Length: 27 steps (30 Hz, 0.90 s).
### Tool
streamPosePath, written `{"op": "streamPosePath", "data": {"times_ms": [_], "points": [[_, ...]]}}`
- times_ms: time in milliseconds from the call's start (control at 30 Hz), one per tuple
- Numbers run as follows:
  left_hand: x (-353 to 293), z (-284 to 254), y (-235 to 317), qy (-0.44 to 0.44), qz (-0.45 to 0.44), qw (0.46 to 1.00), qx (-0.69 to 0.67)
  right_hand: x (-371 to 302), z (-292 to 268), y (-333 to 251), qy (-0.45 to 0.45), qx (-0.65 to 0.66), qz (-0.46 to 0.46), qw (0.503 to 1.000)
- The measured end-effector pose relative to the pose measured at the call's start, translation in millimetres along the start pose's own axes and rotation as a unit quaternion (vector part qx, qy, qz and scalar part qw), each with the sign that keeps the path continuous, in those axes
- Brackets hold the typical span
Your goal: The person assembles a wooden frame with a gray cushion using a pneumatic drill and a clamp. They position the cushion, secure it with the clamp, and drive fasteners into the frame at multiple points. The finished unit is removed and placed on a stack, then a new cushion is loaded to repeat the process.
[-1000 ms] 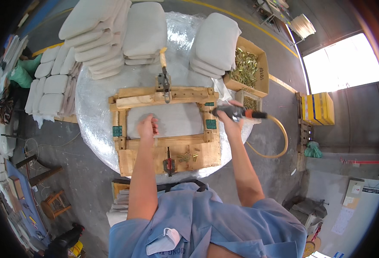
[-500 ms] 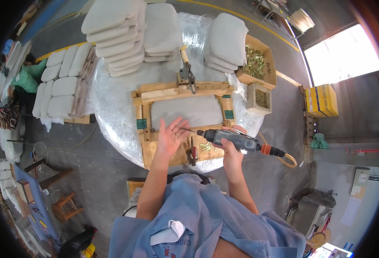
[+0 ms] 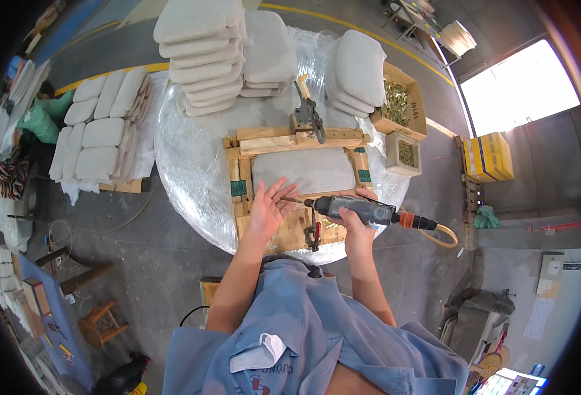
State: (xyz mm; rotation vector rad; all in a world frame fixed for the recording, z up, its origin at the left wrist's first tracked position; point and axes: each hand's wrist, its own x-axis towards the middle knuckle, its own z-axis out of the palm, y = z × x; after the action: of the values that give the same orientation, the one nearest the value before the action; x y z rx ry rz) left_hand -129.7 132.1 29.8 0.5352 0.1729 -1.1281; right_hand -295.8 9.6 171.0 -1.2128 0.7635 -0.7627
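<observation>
Now, right hand [image 3: 355,224] gripping pneumatic screwdriver [image 3: 359,210], open left hand [image 3: 269,209] just beside its tip

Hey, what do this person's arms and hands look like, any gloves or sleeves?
Both hands are bare: no gloves on the left hand or the right hand. The forearms are uncovered too. The person wears a light blue short-sleeved work shirt with a chest pocket; its sleeves end near the elbows. No watch or rings can be made out.

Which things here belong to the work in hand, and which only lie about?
In use: right hand holding the power screwdriver; left hand; wooden jig; grey seat pad.
Lying about: cushion stacks; boxes of screws; yellow crates.
</observation>
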Motion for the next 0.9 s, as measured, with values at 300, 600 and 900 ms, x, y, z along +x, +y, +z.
{"op": "streamPosePath", "data": {"times_ms": [300,600,900], "points": [[15.7,-11.0,7.0,0.024,-0.005,1.0,0.014,-8.3,5.3,1.7,0.035,0.037,-0.023,0.998],[14.8,-28.4,-29.1,0.019,-0.093,0.995,-0.041,-15.6,-11.6,-4.4,0.069,0.056,-0.03,0.996],[24.1,-29.8,-29.5,0.013,-0.066,0.998,-0.017,-17.1,-9.3,-8.0,0.092,0.049,-0.024,0.994]]}}
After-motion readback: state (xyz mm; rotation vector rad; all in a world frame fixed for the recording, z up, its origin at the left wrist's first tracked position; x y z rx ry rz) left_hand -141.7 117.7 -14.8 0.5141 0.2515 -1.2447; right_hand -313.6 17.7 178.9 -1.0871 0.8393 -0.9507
